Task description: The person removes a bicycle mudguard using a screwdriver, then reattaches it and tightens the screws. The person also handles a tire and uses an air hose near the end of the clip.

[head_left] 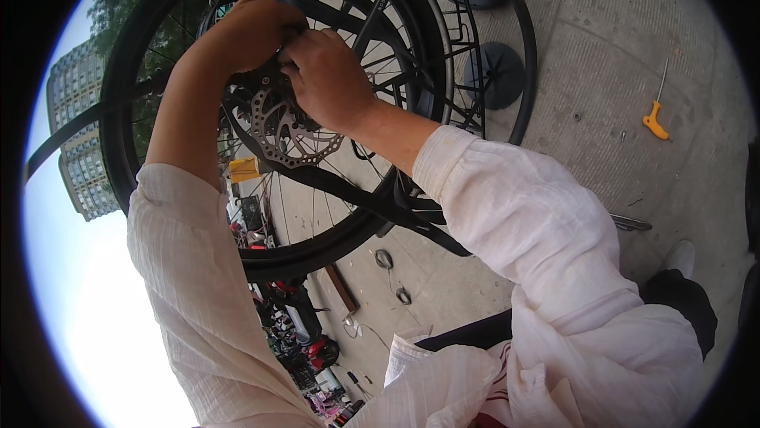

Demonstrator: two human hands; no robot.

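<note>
My left hand (265,28) curls around the hub area of a bicycle wheel (344,250), its fingertips mostly hidden behind the wrist and dark frame. My right hand (328,79) is beside it, fingers bent closed on a small dark part at the hub that I cannot make out. Just below both hands is a perforated silver brake disc (261,139), with spokes around it. A black flat frame tube (348,198) runs diagonally below the disc.
An orange-handled hex key (655,121) and some metal tools (632,222) lie on the pavement at right. A round black base (495,76) is beside the bicycle. Small loops of cable (384,259) lie below. Parked scooters (317,353) and a tall building (75,143) show at left.
</note>
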